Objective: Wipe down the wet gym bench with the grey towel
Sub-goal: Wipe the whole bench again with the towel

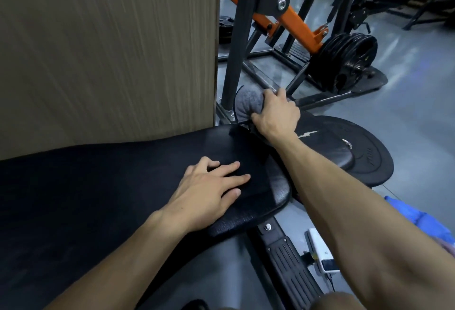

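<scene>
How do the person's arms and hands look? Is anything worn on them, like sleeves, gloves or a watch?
Both forearms are bare as far as the view shows, with no sleeves. The left hand and right hand have no gloves, and no watch, ring or band is visible.

A tan wood-grain wall panel [105, 51] filled the left, while a glossy grey floor [406, 112] stretched right under dim light, carrying a black-and-orange plate-loaded machine [293, 21], stacked black weight plates [354, 56] and a flat bumper plate [369, 154].

No text can be read — the weight plate's [369, 159] embossing is blurred.
</scene>
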`<state>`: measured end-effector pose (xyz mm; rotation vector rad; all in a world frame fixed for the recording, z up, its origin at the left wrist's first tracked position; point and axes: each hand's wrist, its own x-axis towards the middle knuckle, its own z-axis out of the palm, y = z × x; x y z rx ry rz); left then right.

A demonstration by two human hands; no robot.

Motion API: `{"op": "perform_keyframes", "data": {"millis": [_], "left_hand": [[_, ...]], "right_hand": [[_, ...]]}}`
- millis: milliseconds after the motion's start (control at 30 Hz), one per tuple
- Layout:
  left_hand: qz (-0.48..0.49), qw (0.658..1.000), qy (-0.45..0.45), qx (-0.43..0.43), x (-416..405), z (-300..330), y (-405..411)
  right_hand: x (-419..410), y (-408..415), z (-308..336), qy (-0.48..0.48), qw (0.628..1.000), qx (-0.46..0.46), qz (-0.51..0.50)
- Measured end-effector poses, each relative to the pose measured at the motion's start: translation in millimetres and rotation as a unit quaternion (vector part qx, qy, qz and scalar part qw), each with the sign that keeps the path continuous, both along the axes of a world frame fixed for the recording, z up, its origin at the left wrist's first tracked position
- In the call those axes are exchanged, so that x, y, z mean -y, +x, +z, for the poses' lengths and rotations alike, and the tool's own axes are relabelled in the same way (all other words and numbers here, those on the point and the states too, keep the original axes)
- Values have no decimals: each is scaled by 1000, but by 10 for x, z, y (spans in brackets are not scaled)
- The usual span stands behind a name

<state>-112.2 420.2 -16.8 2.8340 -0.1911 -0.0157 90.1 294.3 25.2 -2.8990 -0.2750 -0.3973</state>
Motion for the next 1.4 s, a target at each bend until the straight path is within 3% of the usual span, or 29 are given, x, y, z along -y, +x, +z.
{"op": "perform_keyframes", "data": {"millis": [167,300,533,767,933,1200,1400], "left_hand": [[4,1000,-7,-11,-25,-8,4],[9,1000,-10,-24,-26,35,-7],[12,999,-20,-41,-1,84,-35],[7,999,-16,-32,33,86,-59],[5,999,-29,-18,16,68,-32],[5,999,-39,-20,-10,52,25],[20,998,-52,-17,-68,-14,15]], "right_hand": [[-52,-89,-175,-97,992,7,77],[172,-276,-103,-56,995,-55,60],[829,-979,-129,-61,993,-39,91],[1416,-1381,70,-55,990,-107,74],[929,-943,336,33,998,-29,49],[-56,-128,16,-34,997,-74,12],[-64,-143,-50,-73,989,-115,49]]}}
